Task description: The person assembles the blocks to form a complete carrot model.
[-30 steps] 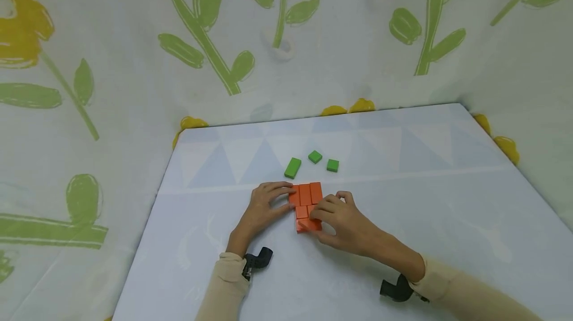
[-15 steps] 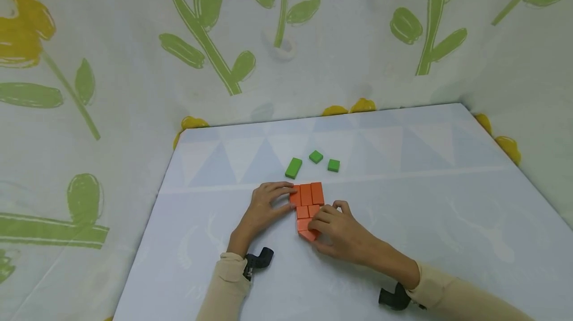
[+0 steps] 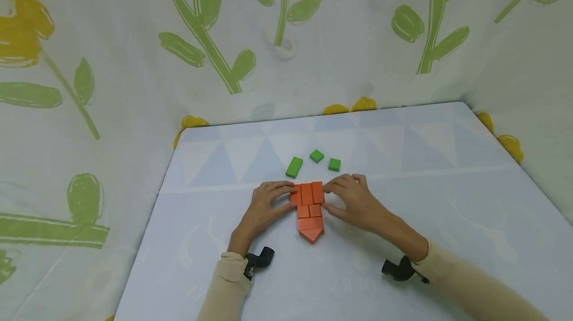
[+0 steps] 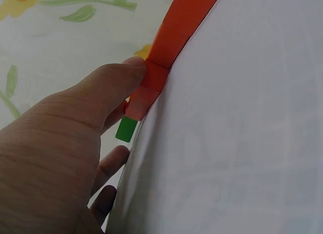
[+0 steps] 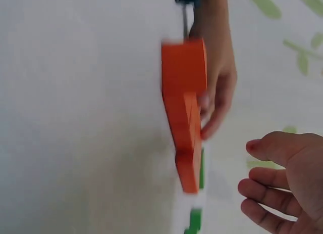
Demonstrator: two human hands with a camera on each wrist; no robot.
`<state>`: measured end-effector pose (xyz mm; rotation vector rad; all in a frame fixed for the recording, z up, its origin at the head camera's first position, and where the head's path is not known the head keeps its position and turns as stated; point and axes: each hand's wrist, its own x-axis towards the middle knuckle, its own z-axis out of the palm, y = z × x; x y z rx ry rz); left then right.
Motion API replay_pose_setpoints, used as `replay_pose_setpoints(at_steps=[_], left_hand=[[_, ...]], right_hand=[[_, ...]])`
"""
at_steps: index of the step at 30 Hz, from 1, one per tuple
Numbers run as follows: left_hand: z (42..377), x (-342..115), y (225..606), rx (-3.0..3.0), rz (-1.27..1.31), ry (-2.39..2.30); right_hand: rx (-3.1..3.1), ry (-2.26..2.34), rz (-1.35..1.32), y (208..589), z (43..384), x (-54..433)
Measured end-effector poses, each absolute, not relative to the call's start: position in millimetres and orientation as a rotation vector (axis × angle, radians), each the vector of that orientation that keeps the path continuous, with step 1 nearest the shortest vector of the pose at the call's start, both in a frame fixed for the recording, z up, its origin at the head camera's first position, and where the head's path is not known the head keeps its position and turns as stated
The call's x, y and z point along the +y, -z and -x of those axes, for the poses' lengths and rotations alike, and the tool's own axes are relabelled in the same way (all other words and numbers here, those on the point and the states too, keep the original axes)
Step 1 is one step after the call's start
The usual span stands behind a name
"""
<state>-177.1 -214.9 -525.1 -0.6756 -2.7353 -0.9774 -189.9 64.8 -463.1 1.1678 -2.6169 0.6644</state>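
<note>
Several orange blocks (image 3: 310, 224) lie packed on the table as a wide top, a narrower column and a pointed near end. My left hand (image 3: 264, 206) holds the top left orange block (image 3: 296, 196), thumb at its near end and fingers at its far end. In the left wrist view the thumb (image 4: 126, 75) touches the orange side. My right hand (image 3: 353, 201) is beside the top right block (image 3: 318, 192), thumb and fingers spread. The right wrist view shows this hand (image 5: 287, 178) apart from the orange blocks (image 5: 184, 67).
Beyond the orange blocks lie a longer green block (image 3: 294, 167) and two small green blocks, one (image 3: 316, 156) in the middle and another (image 3: 334, 164) to the right. The pale table (image 3: 403, 211) backs onto a flower-patterned cloth (image 3: 340, 57).
My right hand has set a pointed orange piece at the near end, let go of it and moved up to the right side of the wide top. The left hand stays in place.
</note>
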Motion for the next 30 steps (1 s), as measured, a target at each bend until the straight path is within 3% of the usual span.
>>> replay_pose_setpoints(at_steps=[12, 30], left_hand=[[178, -219, 528, -2.760, 0.653, 0.980], [175, -215, 526, -2.755, 0.651, 0.981]], right_hand=[[-2.730, -0.659, -0.958, 469, 260, 75], [-2.749, -0.434, -1.403, 471, 314, 2]])
